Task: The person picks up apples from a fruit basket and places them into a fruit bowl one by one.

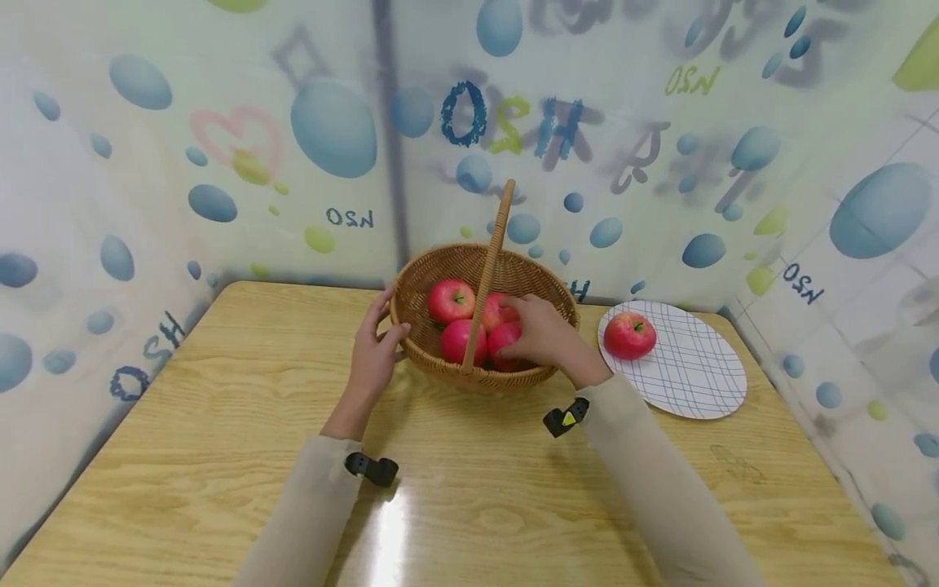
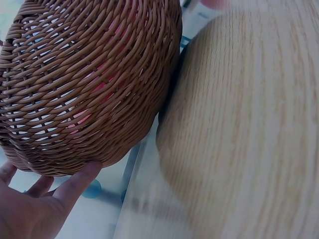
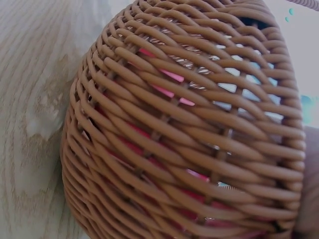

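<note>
A brown wicker basket (image 1: 433,363) with a tall arched handle (image 1: 495,236) stands near the back of the table, several red apples (image 1: 451,301) inside it. At the basket's left side my left hand (image 1: 376,346) holds the rim; the left wrist view shows that hand's fingers (image 2: 82,181) against the weave. My right hand (image 1: 546,330) reaches over the basket's right edge, its fingers curled about a red apple (image 1: 504,346) at the front right. In the right wrist view the basket wall (image 3: 189,124) hides most of that hand and the apples.
To the right of the basket lies a white oval plate (image 1: 697,367) with a blue grid pattern, bearing one red apple (image 1: 629,335). The wooden table (image 1: 484,505) meets a patterned curtain (image 1: 330,244) behind and at both sides.
</note>
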### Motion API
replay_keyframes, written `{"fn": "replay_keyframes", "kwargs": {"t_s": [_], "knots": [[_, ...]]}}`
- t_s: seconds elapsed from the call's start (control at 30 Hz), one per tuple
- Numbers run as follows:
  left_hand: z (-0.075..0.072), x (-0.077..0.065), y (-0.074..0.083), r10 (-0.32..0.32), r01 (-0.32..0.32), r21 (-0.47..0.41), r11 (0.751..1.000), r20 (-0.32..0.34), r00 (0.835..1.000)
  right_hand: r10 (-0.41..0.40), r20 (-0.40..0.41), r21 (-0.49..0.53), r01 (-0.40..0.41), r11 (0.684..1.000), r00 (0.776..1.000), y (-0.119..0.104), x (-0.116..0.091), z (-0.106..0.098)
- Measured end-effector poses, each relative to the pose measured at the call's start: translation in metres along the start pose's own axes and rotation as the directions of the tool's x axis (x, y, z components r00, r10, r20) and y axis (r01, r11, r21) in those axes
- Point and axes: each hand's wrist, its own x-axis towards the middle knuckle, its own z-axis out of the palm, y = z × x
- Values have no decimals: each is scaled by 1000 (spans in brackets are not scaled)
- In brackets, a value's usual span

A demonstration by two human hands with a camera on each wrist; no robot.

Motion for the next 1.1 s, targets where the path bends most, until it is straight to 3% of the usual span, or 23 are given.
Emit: {"fn": "replay_keyframes", "kwargs": {"t_s": [0.47,0.8,1.1], "knots": [[-1,0,0,-4,4,-34,999,0,1000,11,-131,25,-8,1000,991,-2,-5,0],[-1,-1,1,-15,15,-16,1000,-8,1000,49,-257,100,-24,995,965,-2,-10,-4],[-2,-1,-1,-10,10,-6,1000,0,1000,55,-349,201,17,979,935,0,-19,-5]]}}
